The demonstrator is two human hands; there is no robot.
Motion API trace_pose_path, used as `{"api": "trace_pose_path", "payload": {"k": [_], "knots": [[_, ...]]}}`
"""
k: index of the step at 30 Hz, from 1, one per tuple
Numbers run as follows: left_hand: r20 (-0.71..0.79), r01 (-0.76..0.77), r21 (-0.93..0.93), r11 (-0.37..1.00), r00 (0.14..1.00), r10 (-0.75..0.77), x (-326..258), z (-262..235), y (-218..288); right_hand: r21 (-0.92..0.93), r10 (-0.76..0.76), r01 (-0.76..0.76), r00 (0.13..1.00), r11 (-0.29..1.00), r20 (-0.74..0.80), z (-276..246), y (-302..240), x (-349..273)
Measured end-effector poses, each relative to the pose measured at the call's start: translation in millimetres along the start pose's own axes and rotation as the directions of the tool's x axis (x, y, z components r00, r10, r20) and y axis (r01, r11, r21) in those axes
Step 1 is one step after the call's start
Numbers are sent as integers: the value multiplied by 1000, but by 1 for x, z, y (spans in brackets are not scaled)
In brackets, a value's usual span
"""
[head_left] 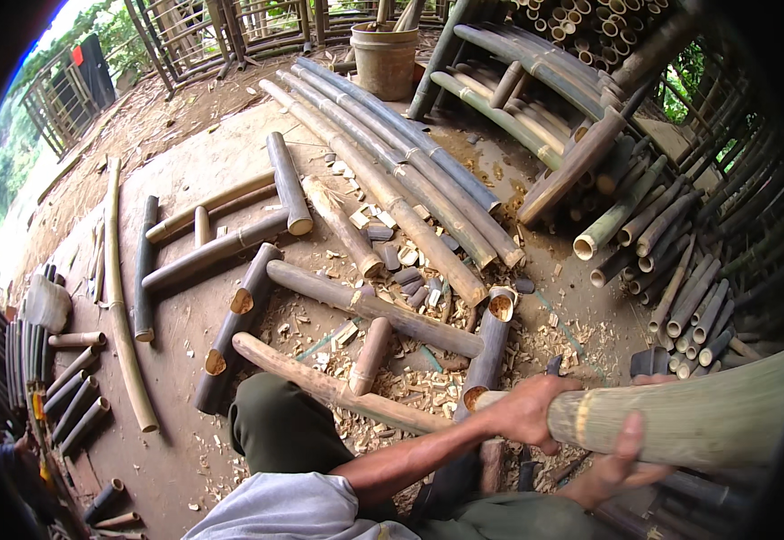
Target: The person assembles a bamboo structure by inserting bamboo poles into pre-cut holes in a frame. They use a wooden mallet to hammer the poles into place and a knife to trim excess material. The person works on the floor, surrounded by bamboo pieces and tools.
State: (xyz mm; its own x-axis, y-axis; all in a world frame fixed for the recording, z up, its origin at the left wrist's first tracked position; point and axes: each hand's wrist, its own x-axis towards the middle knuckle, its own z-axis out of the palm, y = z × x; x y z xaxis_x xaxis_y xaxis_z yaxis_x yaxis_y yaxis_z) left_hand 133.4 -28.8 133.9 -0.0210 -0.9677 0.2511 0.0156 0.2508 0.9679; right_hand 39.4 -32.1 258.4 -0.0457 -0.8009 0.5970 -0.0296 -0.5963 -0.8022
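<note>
A thick, pale green bamboo pole (707,409) lies across the lower right, its narrowed end pointing left. My left hand (529,412) is wrapped around that end, close to a dark bamboo post (491,346) with round holes cut in it. The tip meets the lower hole; whether it has gone in, I cannot tell. My right hand (621,463) grips the pole from beneath, thumb up along its side. Two rails, the upper rail (374,306) and the lower rail (338,387), run from this post toward a second holed post (230,337), with a short crosspiece (370,355) between them.
Wood chips (410,387) litter the ground around the frame. Another bamboo frame (216,252) lies at the left, and several long poles (392,189) stretch behind. A bucket (385,63) stands at the back. Cut bamboo lengths (680,261) are stacked at the right.
</note>
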Motion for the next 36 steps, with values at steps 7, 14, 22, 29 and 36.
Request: {"api": "trace_pose_path", "payload": {"k": [7,14,22,29,36], "knots": [[-220,-57,-73,996,975,40,-2,56,36,156,-282,246,916,957,286,-84,25,50],[-346,-122,-204,971,937,46,11,39,20,-493,527,-201,444,847,725,-222,230,-65],[-281,6,-448,894,949,-147,5,59,-6,-465,440,-306,872,831,213,-245,271,-196],[-359,-43,-666,745,893,-270,-3,47,-43,-671,291,-206,957,712,15,-284,279,-169],[-292,-12,-874,485,811,-507,-27,32,-80,-740,280,-198,960,642,-14,-301,264,-155]]}}
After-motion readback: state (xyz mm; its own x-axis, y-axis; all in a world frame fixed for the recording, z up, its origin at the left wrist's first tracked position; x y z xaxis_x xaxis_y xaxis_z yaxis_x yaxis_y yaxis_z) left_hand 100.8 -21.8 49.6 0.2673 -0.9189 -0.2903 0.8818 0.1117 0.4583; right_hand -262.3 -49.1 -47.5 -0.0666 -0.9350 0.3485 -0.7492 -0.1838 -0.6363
